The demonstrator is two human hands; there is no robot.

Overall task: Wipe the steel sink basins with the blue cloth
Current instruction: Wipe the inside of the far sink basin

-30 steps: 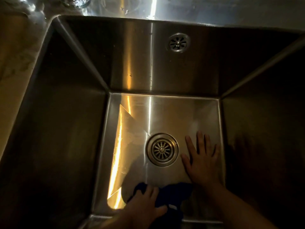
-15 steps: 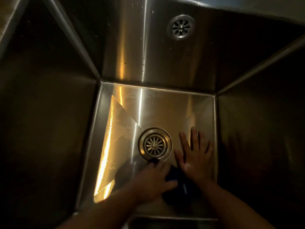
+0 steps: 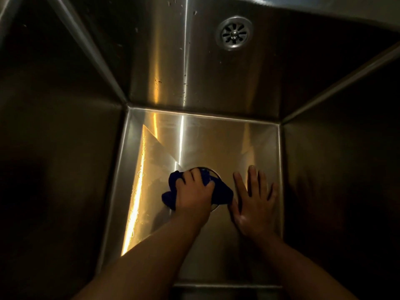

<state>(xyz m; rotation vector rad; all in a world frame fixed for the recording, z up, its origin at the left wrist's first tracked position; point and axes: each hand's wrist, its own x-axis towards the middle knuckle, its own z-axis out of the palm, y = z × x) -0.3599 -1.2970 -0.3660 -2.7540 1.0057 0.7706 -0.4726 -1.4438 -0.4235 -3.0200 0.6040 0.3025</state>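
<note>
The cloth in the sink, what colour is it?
The cloth is a plain dark navy blue; the head view, the only one, shows it.

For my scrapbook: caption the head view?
Left hand grips a blue cloth over the sink drain; right hand lies flat beside it.

cloth [image 3: 219,191] on drain [image 3: 213,172] in basin [image 3: 205,135] floor, left hand [image 3: 192,197] on cloth; right hand [image 3: 253,204] flat just right of drain; overflow [image 3: 234,33] on wall behind drain

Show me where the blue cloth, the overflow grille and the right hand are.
blue cloth [image 3: 171,198]: head view, its bunched left end.
overflow grille [image 3: 234,33]: head view, its centre screw.
right hand [image 3: 255,204]: head view, the back of the hand.
</note>
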